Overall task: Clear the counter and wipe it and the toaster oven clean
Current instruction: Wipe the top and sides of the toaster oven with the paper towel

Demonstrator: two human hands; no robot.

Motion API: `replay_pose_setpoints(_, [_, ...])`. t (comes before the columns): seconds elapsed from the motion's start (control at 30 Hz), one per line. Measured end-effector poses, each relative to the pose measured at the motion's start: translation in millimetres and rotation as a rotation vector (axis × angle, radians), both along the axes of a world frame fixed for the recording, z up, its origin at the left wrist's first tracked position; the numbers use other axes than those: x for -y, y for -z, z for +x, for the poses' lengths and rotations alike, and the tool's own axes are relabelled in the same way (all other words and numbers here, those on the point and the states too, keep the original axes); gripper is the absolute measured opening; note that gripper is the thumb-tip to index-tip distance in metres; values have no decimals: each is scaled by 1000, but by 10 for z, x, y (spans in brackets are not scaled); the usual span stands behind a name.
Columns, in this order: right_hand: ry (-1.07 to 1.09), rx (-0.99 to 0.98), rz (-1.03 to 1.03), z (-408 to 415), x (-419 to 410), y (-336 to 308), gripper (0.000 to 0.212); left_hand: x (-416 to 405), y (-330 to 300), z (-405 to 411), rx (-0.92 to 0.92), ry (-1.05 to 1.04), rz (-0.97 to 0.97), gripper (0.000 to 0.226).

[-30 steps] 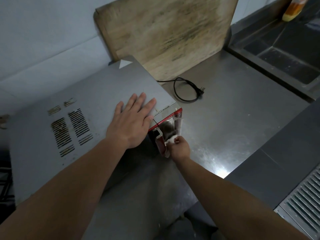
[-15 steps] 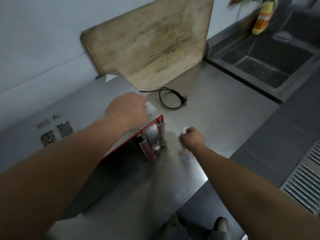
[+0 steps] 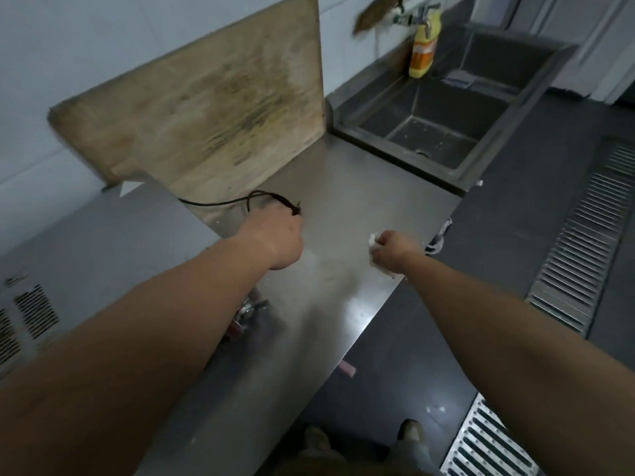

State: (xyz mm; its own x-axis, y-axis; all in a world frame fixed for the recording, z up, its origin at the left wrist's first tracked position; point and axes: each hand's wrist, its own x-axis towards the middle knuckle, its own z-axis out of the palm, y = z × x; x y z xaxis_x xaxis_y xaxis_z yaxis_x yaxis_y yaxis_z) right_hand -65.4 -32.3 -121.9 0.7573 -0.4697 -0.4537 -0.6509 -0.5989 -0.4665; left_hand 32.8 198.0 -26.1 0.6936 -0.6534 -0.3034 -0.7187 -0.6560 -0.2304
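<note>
White cloth [image 3: 375, 244] balled in right hand [image 3: 392, 249] grip; left hand [image 3: 276, 237] closed on cord [image 3: 261, 198].

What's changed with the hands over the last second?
The left hand left the oven top and reached to the cord plug. The right hand, still gripping the cloth, moved off the oven's front onto the counter. The board stayed put.

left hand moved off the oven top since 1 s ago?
Yes. The left hand left the grey metal toaster oven top and went toward the leaning wooden cutting board, now at the black power cord plug.
</note>
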Motion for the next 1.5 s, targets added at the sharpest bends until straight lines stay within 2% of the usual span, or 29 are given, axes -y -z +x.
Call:
replay_pose_setpoints(0.2, [-17,23,-41,-122,241,78,24,129,290,-455,-76,-48,-96,43])
replay_pose_setpoints(0.37, [-116,48,-20,1,-145,276,30,-232,703,-910,-67,-98,-146,40])
replay_pose_setpoints(0.47, [-185,76,5,125,-544,417,37,-730,1012,-1108,-112,-257,-169,40])
replay_pose_setpoints(0.6, [-327,85,25,302,-1126,640,39,-1504,1396,-1415,-142,-555,-139,53])
replay_pose_setpoints(0.73, [-421,83,-55,406,-1591,903,29,-2080,1751,-1766,-193,-792,-139,62])
replay_pose_setpoints(0.83, [-458,87,-150,420,-1821,1089,32,-2372,1981,-1975,-184,-890,-200,66])
replay_pose_setpoints(0.93, [-429,144,-222,494,-1947,1278,36,-2626,2178,-2090,-157,-931,-157,66])
replay_pose_setpoints(1.1, [-348,202,-199,739,-2048,1487,54,-3095,2483,-2176,-147,-1030,-128,67])
replay_pose_setpoints(1.23, [-314,228,-209,817,-2111,1660,46,-3357,2731,-2233,-117,-1053,-172,74])
replay_pose_setpoints(1.37, [-487,226,-314,777,-2078,1844,52,-3361,2831,-2218,-49,-979,-262,75])
replay_pose_setpoints(1.5, [-628,178,-307,821,-2081,1963,64,-3247,2943,-2203,-33,-959,-315,80])
